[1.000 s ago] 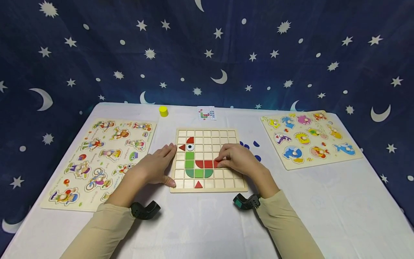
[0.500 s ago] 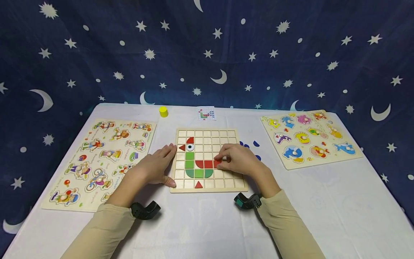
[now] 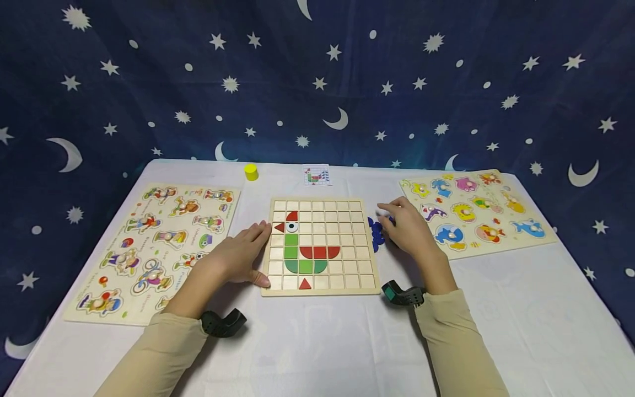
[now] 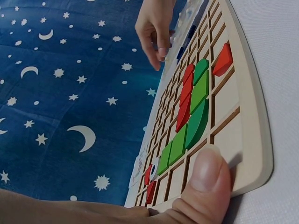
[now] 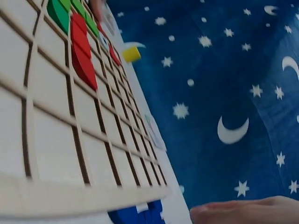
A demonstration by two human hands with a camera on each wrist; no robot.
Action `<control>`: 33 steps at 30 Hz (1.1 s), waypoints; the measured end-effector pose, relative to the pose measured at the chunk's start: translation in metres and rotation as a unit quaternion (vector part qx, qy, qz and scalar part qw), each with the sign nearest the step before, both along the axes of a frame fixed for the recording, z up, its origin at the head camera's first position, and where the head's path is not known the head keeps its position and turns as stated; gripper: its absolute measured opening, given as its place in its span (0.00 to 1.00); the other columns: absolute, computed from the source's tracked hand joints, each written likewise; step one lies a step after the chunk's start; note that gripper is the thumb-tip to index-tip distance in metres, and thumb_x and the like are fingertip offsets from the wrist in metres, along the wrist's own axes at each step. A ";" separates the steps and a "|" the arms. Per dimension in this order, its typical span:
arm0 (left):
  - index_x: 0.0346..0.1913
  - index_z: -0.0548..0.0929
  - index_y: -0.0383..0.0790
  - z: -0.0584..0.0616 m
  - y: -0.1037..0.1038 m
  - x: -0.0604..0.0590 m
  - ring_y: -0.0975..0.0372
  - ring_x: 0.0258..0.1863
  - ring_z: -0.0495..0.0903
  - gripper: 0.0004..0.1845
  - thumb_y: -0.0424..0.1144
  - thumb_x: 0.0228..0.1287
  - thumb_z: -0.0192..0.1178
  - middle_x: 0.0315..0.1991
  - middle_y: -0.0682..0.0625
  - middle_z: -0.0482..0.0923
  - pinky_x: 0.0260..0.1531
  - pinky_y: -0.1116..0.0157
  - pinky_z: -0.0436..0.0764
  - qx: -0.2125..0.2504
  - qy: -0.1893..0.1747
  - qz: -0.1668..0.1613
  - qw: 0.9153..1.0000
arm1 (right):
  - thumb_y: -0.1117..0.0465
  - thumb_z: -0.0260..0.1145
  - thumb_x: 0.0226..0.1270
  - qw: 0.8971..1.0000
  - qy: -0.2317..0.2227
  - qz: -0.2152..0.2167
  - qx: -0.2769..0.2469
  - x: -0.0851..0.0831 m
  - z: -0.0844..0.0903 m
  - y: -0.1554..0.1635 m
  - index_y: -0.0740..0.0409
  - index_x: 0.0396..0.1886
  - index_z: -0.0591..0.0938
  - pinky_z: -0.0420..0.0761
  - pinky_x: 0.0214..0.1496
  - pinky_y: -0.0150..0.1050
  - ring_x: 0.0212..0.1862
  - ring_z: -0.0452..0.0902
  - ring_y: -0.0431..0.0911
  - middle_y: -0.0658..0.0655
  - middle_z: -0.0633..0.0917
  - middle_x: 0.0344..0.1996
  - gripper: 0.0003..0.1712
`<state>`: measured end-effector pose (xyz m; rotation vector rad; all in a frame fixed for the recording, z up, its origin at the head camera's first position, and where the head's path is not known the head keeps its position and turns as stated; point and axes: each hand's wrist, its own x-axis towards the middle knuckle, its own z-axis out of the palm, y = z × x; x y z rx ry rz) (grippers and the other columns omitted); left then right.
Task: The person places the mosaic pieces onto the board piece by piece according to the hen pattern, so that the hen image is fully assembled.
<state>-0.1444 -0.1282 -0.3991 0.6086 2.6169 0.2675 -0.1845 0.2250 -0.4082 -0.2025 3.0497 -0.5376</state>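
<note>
A wooden grid board lies mid-table, bearing a bird figure of flat pieces. It has a white eye piece, a red beak triangle, several green pieces, a row of red pieces and a lower red triangle. My left hand rests against the board's left edge, thumb at the near corner, fingers extended. Right of the board, my right hand is over the dark blue pieces, partly covering them, fingers loosely bent. No piece shows in its grasp.
A small pattern card lies behind the board, with a yellow cylinder to its left. Knob puzzle boards flank the work: a large left one and a sea-animal one close to my right hand. A starry curtain hangs behind.
My right hand has released the rounded red piece at the right end of the red row and moved right to the blue pieces. The left hand stays in place.
</note>
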 end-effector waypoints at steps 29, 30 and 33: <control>0.75 0.46 0.36 -0.001 -0.001 0.000 0.44 0.74 0.48 0.66 0.63 0.38 0.70 0.76 0.38 0.44 0.64 0.38 0.59 0.004 0.004 0.003 1.000 | 0.64 0.63 0.65 0.996 -0.065 -0.067 0.002 -0.003 -0.007 0.022 0.62 0.56 0.80 0.74 0.56 0.53 0.47 0.74 0.56 0.65 0.78 0.46 0.19; 0.75 0.46 0.36 -0.001 -0.001 0.000 0.44 0.74 0.48 0.66 0.63 0.38 0.70 0.76 0.38 0.44 0.64 0.38 0.58 0.004 0.003 0.003 1.000 | 0.64 0.63 0.65 0.996 -0.064 -0.066 0.001 -0.003 -0.007 0.021 0.62 0.55 0.80 0.75 0.56 0.52 0.47 0.74 0.56 0.64 0.79 0.46 0.19; 0.75 0.46 0.36 0.000 -0.001 0.001 0.44 0.74 0.48 0.65 0.63 0.39 0.70 0.76 0.38 0.44 0.64 0.38 0.59 0.003 0.002 0.002 1.000 | 0.64 0.63 0.65 0.996 -0.061 -0.070 -0.004 -0.003 -0.008 0.020 0.61 0.54 0.81 0.75 0.55 0.52 0.46 0.74 0.55 0.63 0.79 0.44 0.18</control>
